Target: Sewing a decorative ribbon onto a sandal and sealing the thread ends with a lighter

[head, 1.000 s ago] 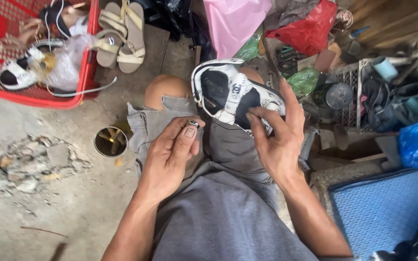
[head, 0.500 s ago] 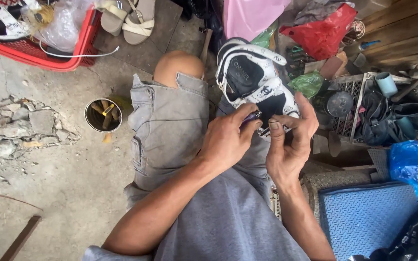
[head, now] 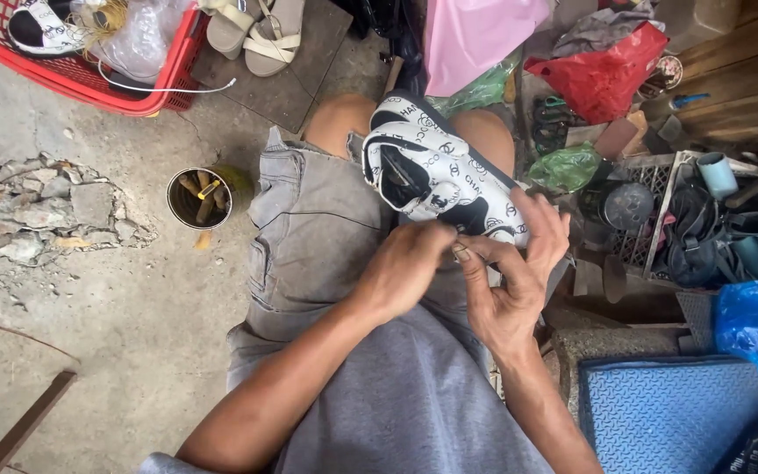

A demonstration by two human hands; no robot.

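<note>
A seated person in grey shorts (head: 309, 237) is balancing a black-and-white patterned sandal (head: 436, 180) across the knees, its sole side resting on the lap. The right hand (head: 511, 281) is cupping the near end of the sandal, fingers spread along its edge and thumb pressing inward. The left hand (head: 410, 268) is meeting it just beside that end, its fingers curling closed and pinching toward the right thumb; whether anything small is being pinched between them cannot be told from this angle.

To the left, on the cracked concrete floor (head: 89, 298), a round tin can (head: 199, 198) is standing with short tools poking from it. At far left, a red plastic basket (head: 89, 75) is holding a shoe and a clear bag, while a pair of beige sandals (head: 256, 31) is lying on a dark mat just to its right. At far right, a red bag (head: 603, 75) and a green bag (head: 572, 165) are sitting among clutter. A blue textured cushion (head: 668, 412) is lying at near right.
</note>
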